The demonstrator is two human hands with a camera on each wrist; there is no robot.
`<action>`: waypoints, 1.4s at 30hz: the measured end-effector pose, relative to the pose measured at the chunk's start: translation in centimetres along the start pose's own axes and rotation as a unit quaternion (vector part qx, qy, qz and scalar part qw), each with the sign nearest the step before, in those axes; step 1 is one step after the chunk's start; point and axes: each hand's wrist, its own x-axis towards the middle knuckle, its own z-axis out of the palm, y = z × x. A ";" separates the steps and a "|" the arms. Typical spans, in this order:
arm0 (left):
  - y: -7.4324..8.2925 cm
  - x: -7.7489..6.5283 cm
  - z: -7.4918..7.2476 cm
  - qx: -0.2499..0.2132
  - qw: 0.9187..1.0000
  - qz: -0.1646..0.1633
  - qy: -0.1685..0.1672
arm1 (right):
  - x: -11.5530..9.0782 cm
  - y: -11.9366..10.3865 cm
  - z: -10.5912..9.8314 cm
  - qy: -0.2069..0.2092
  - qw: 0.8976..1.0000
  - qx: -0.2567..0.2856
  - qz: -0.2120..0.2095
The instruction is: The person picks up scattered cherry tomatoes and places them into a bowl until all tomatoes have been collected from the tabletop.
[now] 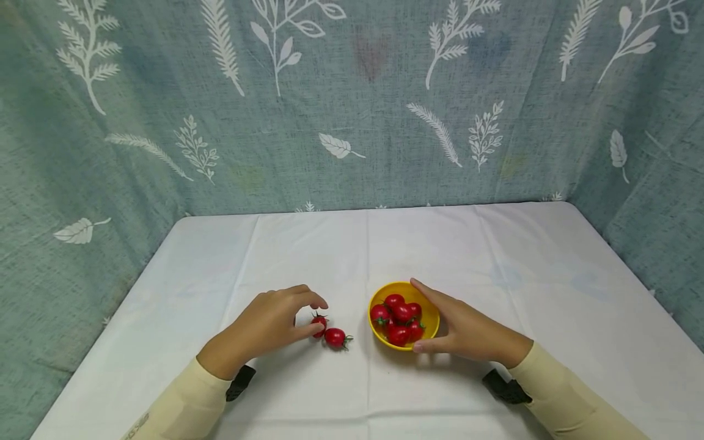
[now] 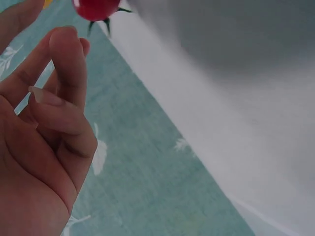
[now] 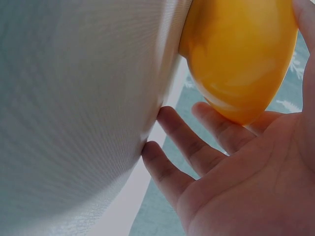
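Note:
Two cherry tomatoes with green stems lie on the white cloth. My left hand reaches over the farther cherry tomato, its thumb tip overlapping it and a gap between thumb and forefinger. Just beside it is the nearer cherry tomato. In the left wrist view a cherry tomato shows at the top, past the bent fingers. My right hand holds the yellow bowl from its right side, thumb on the near rim and forefinger at the far rim. Several cherry tomatoes fill the bowl.
A white cloth with fold creases covers the table. Green-blue curtains with white leaf prints rise behind the table and along both sides. Each wrist wears a black strap below a cream sleeve.

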 end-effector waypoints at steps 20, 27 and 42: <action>-0.5 -0.7 1.2 0.016 0.999 -0.022 -0.027 | -0.2 0.1 0.0 0.005 1.000 -0.004 -0.005; -0.4 -0.4 1.3 0.022 0.999 -0.027 -0.034 | -0.2 0.2 0.0 0.007 1.000 -0.005 -0.006; -0.7 -0.2 0.9 0.004 0.999 -0.013 -0.036 | -0.2 0.3 0.0 0.006 1.000 0.000 -0.007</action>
